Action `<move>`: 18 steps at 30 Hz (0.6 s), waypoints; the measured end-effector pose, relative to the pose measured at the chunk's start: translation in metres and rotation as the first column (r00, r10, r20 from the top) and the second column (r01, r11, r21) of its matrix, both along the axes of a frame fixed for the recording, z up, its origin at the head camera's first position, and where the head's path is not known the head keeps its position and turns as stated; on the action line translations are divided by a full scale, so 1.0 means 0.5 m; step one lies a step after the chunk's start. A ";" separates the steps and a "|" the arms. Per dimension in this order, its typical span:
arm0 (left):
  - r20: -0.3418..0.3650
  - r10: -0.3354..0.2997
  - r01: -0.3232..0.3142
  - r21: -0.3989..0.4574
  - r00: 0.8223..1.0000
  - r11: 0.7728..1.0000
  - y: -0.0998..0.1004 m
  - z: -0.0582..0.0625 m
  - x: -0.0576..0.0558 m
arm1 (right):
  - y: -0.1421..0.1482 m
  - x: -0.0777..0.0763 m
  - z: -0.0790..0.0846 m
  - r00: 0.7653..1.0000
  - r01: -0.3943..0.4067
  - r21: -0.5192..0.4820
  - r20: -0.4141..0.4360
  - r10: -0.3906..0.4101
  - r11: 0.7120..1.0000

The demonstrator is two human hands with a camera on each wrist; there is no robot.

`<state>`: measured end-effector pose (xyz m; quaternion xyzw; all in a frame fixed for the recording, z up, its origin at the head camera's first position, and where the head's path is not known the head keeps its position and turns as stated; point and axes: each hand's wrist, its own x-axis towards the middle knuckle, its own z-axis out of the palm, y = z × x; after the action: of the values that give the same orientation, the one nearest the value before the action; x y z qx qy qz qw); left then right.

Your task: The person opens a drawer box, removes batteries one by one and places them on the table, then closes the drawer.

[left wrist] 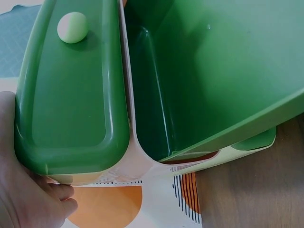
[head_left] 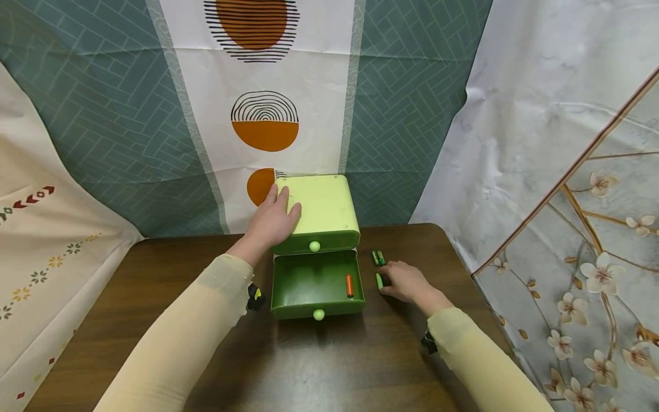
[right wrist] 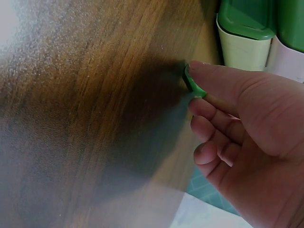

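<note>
A small two-drawer box with a pale yellow-green top (head_left: 321,200) stands at the back of the table. My left hand (head_left: 275,220) rests on its upper left edge, thumb on top and fingers along the side. The lower green drawer (head_left: 304,280) is pulled out, with an orange battery (head_left: 349,285) at its right. Its upper drawer (left wrist: 71,99) is closed. Right of the box, my right hand (head_left: 407,280) pinches a green battery (head_left: 379,281) between thumb and index finger; the right wrist view shows this battery (right wrist: 192,83) partly hidden behind the thumb.
Two green batteries (head_left: 378,258) lie side by side just beyond my right hand. The brown wooden table (head_left: 319,366) stretches toward me. Patterned cloth (head_left: 412,114) hangs behind the table, and flowered cloth (head_left: 576,257) hangs at its right.
</note>
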<state>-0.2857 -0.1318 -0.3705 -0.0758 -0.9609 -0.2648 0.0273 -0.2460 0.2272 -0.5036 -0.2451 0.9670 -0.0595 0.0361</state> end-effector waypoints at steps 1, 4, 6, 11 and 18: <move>-0.001 -0.001 0.001 0.002 1.000 1.000 0.000 0.000 0.000 | 0.000 0.000 0.000 1.000 -0.001 0.002 -0.002 0.001 1.000; -0.005 -0.001 0.001 0.006 1.000 1.000 0.000 0.001 0.001 | -0.001 0.000 -0.001 1.000 -0.001 0.004 -0.005 0.001 1.000; -0.006 0.000 0.000 0.006 1.000 1.000 0.001 0.001 0.002 | -0.001 0.000 -0.001 1.000 0.000 0.002 -0.008 0.000 1.000; -0.003 0.000 0.000 -0.001 1.000 1.000 0.000 0.001 0.001 | -0.001 0.001 0.001 1.000 -0.009 -0.004 -0.020 0.009 1.000; -0.001 -0.001 0.001 0.007 1.000 1.000 0.000 0.001 0.003 | 0.000 0.006 0.013 0.999 -0.023 -0.028 -0.028 0.022 0.999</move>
<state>-0.2842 -0.1319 -0.3700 -0.0765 -0.9600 -0.2680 0.0276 -0.2429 0.2274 -0.4973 -0.2571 0.9637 -0.0692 0.0201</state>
